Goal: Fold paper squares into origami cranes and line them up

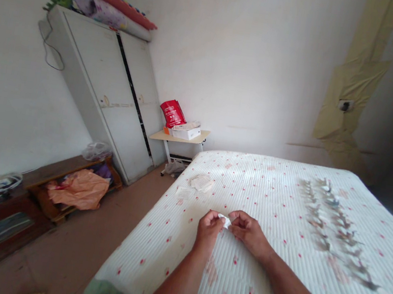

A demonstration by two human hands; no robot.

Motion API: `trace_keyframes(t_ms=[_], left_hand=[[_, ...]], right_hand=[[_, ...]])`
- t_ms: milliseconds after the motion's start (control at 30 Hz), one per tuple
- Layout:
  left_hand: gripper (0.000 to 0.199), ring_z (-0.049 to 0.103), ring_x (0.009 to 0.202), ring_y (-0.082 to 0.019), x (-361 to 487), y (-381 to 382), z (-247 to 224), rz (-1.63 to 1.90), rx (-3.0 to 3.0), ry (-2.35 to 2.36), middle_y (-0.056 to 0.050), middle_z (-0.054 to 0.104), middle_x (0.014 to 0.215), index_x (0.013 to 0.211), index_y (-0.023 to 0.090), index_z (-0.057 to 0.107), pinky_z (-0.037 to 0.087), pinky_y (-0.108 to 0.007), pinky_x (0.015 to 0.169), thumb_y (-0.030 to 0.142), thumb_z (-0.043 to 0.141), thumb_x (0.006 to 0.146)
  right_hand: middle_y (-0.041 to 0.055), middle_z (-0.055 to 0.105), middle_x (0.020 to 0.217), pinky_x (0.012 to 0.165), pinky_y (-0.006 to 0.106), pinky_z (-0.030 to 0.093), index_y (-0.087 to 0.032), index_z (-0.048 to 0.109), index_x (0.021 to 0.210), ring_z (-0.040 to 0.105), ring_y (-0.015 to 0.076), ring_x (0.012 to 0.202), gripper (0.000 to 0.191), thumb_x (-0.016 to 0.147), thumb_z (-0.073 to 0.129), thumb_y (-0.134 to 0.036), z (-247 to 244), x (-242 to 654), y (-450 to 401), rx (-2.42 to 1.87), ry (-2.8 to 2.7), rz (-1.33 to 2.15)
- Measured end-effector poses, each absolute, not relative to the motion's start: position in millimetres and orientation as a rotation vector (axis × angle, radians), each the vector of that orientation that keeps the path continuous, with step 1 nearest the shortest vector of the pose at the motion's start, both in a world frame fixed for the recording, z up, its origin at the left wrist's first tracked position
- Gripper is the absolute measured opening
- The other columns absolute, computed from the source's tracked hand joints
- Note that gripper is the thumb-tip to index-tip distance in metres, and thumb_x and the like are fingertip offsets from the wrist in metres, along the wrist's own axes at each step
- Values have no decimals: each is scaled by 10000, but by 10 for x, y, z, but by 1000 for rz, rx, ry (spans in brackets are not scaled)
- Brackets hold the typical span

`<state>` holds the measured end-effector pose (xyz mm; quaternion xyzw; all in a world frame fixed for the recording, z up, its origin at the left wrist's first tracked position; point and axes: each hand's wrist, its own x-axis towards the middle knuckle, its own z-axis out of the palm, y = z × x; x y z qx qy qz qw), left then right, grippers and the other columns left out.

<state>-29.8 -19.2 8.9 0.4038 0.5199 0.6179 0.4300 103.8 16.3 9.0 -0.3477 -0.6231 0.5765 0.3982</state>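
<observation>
A small piece of white folded paper (225, 221) is pinched in front of me, above the bed (247, 274). My left hand (209, 226) is closed on its left side, thumb against index finger. At the paper's right edge, my right hand (247, 230) has its thumb and fingers drawn together on it. Loose paper sheets (201, 183), some with print, lie on the bed beyond my left hand. To the right, several small folded paper figures (345, 232) stand in rows; blur hides their exact shape.
A small side table (179, 139) at the bed's far left bears a red bag (172, 113) and a white box (187, 132). Behind it, a grey cabinet (100, 72) carries rolled foam mats (110, 9). A low wooden cabinet (5, 221) with an orange bag (80, 188) stands left.
</observation>
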Motion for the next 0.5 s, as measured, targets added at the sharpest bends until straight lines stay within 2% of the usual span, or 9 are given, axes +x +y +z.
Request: trace_keyframes(t_ms=[300, 500], left_hand=[[182, 490, 565, -85, -308, -212, 100, 1559, 962, 1246, 5, 587, 645, 766, 140, 601, 372, -196, 557, 278, 603, 647], [211, 524, 616, -106, -305, -208, 80, 1541, 978, 1122, 1, 608, 667, 773, 138, 596, 384, -206, 598, 187, 625, 570]], right_hand=[[-87, 451, 496, 445, 215, 291, -181, 502, 863, 385, 76, 430, 298, 617, 627, -293, 161, 1031, 147, -876, -1518, 1471], [-83, 445, 508, 448, 214, 282, -186, 516, 865, 384, 76, 437, 292, 635, 633, -323, 105, 1039, 174, -878, -1544, 1457]])
